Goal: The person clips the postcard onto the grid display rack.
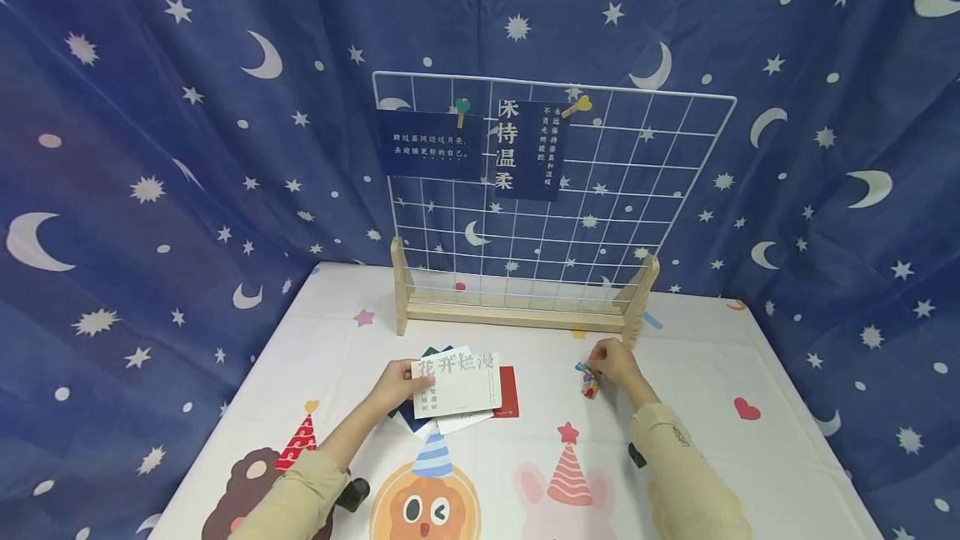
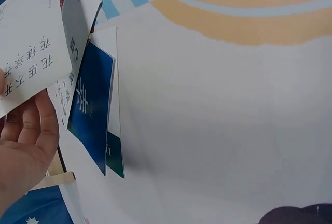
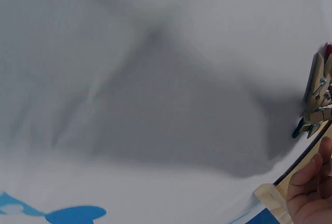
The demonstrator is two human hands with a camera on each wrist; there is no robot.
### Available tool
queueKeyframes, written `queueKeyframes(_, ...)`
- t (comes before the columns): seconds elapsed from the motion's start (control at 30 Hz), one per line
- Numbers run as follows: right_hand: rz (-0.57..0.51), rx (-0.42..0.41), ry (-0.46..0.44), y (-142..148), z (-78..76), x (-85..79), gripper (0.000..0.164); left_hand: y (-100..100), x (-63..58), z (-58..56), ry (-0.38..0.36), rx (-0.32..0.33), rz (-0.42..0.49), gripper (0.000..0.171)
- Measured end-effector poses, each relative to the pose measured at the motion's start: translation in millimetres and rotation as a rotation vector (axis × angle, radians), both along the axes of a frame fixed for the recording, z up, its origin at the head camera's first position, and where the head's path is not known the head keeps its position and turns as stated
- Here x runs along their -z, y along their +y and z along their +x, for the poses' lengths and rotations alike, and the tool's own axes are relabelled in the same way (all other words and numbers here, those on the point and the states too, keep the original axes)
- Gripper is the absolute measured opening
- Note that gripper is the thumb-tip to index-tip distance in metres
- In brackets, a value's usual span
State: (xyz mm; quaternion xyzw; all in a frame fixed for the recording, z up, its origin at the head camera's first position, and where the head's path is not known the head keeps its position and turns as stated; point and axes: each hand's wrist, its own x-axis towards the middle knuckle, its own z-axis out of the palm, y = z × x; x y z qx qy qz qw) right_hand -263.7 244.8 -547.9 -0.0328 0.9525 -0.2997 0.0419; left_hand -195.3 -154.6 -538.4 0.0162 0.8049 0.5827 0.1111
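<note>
My left hand (image 1: 400, 384) grips a white card (image 1: 468, 390) with Chinese lettering by its left edge, thumb on top. Beneath that card lies a loose stack in which a blue card (image 2: 93, 99), a green card (image 2: 114, 154) and a red card (image 1: 509, 392) show. On the table to the right, my right hand (image 1: 617, 363) has its bent fingers at a small cluster of wooden clothespins (image 1: 589, 388) with coloured tops. In the right wrist view the clothespins (image 3: 317, 105) are cut by the frame edge, so whether the fingertips pinch one is hidden.
A white wire grid (image 1: 600, 190) on a wooden stand (image 1: 517, 317) stands behind the hands. Two dark blue cards hang on it, one with a green-topped clothespin (image 1: 461, 112), one with a yellow-topped clothespin (image 1: 577, 107). A starry blue curtain (image 1: 150, 107) surrounds the printed tablecloth (image 1: 330, 307).
</note>
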Motion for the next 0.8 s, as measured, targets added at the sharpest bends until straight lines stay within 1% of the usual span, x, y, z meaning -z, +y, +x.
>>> queueKeyframes(0.1, -0.014, 0.002, -0.003, 1.0, 1.8, 1.7, 0.013, 2.8, -1.4, 0.1, -0.012, -0.031, 0.005, 0.025)
queueKeyframes(0.23, -0.025, 0.026, -0.004, 2.7, 3.4, 3.3, 0.013, 7.3, -2.6, -1.6, -0.029, -0.057, 0.002, 0.024)
queueKeyframes(0.37, -0.059, 0.03, -0.002, 3.5, 4.0, 2.3, 0.012, 9.9, -2.7, -3.8, -0.03, -0.083, -0.011, 0.023)
queueKeyframes(0.5, -0.077, 0.032, 0.002, 3.0, 5.0, -0.6, 0.01, 10.9, -2.0, -5.0, -0.026, -0.098, -0.01, 0.022)
queueKeyframes(0.63, -0.084, 0.023, 0.0, 2.3, 5.6, -2.7, 0.01, 12.0, -2.9, -6.1, -0.02, -0.101, 0.011, 0.022)
queueKeyframes(0.8, -0.111, 0.026, -0.004, 0.3, 5.1, -5.7, 0.009, 14.1, -8.9, -8.3, -0.002, -0.117, 0.023, 0.021)
